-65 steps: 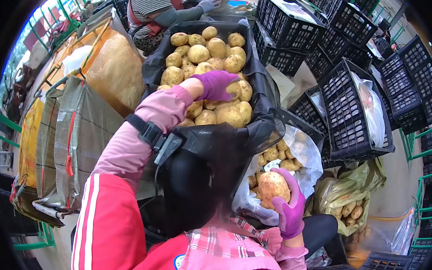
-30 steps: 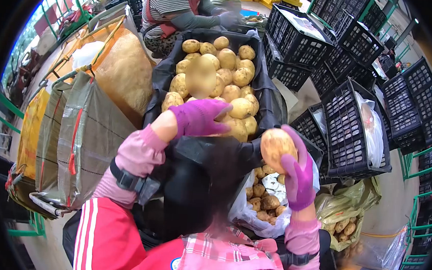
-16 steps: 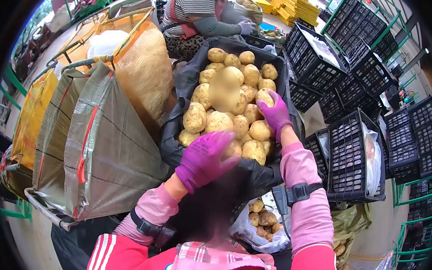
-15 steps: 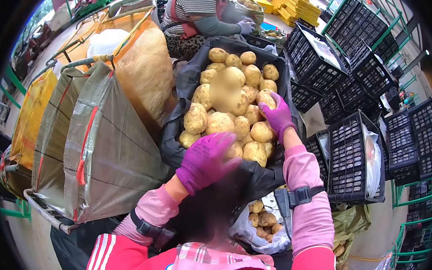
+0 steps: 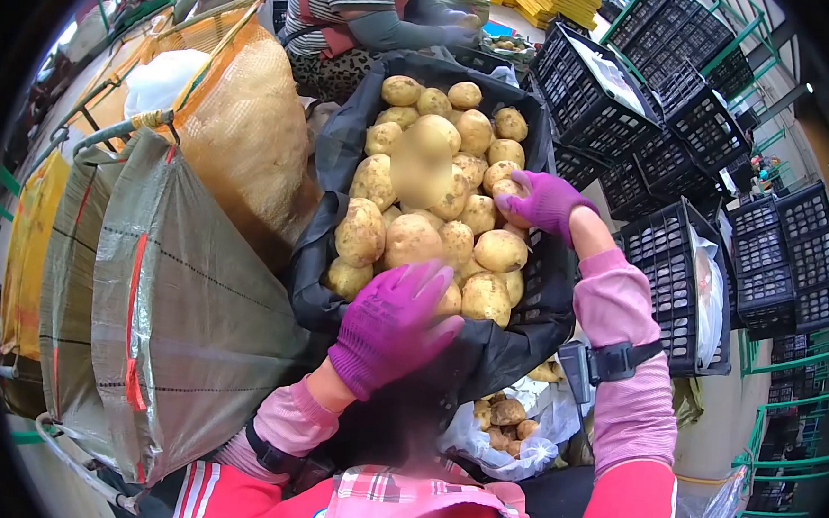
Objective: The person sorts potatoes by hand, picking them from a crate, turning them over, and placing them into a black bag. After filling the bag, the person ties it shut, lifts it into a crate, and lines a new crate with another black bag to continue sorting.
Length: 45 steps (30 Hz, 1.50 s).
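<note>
A crate lined with black plastic (image 5: pixel 304 281) stands in front of me, full of potatoes (image 5: pixel 500 251). At its right side my right hand (image 5: pixel 552 207), in a purple glove, has thumb and fingers around a potato (image 5: pixel 507 191) that lies among the others. My left hand (image 5: pixel 386 329), gloved alike, hovers over the near edge of the crate with fingers stretched and thumb apart. It partly covers a potato (image 5: pixel 449 300) there and holds nothing. A blurred patch hides some potatoes in the middle.
Left stand an orange mesh sack (image 5: pixel 252 116) and a grey-green woven sack (image 5: pixel 204 294) on metal frames. Black crates (image 5: pixel 666 265) are stacked at right. Below the crate lies a plastic bag (image 5: pixel 506 464) with small potatoes. Another person (image 5: pixel 353 18) works beyond.
The view has shifted, moving the crate and sacks left in it. My right hand has turned and drawn slightly rightward, still on the potato. My left hand stays near the front edge.
</note>
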Tool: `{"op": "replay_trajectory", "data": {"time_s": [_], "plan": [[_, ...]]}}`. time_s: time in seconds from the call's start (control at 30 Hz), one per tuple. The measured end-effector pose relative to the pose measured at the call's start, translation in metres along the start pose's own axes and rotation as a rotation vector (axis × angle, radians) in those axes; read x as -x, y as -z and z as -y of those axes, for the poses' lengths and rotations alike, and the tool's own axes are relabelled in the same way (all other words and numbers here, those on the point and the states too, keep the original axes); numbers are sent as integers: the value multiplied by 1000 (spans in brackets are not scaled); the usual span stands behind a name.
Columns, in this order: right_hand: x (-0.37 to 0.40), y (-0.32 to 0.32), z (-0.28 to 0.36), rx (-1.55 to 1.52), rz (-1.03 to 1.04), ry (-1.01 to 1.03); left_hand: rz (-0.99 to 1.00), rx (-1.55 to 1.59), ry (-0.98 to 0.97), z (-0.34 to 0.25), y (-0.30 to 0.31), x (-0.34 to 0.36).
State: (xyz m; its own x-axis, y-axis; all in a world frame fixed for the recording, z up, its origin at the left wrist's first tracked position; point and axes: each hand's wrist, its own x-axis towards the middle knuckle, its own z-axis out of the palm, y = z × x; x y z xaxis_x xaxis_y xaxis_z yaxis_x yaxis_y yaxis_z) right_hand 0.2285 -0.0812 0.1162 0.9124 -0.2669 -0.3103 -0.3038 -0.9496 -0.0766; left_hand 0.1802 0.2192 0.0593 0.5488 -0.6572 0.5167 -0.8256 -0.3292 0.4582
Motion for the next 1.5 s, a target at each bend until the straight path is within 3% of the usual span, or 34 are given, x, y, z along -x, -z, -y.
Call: {"op": "replay_trajectory", "data": {"time_s": [0.13,0.27,0.33,0.37,0.47,0.5,0.6,0.67,0.77,0.9,0.93,1.0,1.07,1.13,1.2,1.27,1.33,1.4,1.5], "plan": [[-41,-1,0,28,-600,128,-5,-1,-8,0,-2,1],[-54,-47,9,206,-414,-22,38,18,-14,5,-1,2],[-44,-39,13,197,-385,-7,32,-7,-20,1,0,1],[-52,-58,8,222,-488,31,35,-24,-27,1,3,4],[-32,-55,20,194,-432,162,-17,90,-86,4,9,9],[-60,-81,-11,179,-658,195,-70,117,-69,2,19,10],[-51,-64,-4,115,-482,228,-422,-30,-12,37,38,14],[-60,-65,-7,116,-519,236,-622,185,306,42,49,13],[-66,-76,-14,109,-520,223,-514,215,448,57,36,11],[-61,-72,-15,-95,-680,245,-445,60,407,52,26,4],[-42,-55,-6,-337,-581,228,-435,44,413,53,27,4],[-13,-52,-16,-347,-802,380,-419,39,398,54,25,7],[52,-32,-24,-501,-823,424,-370,-4,389,54,28,6],[109,-37,-62,-361,-931,281,-374,31,416,52,22,5],[157,-74,-106,-465,-1023,120,-401,47,407,56,20,5],[196,-142,-153,-803,-927,-218,-379,-10,372,59,20,5],[228,-242,-208,-718,-716,-429,-358,-47,358,62,20,6],[245,-329,-222,-894,-310,-696,-339,-58,366,66,19,7],[236,-412,-203,-665,45,-571,-331,-84,416,64,18,5]]}}
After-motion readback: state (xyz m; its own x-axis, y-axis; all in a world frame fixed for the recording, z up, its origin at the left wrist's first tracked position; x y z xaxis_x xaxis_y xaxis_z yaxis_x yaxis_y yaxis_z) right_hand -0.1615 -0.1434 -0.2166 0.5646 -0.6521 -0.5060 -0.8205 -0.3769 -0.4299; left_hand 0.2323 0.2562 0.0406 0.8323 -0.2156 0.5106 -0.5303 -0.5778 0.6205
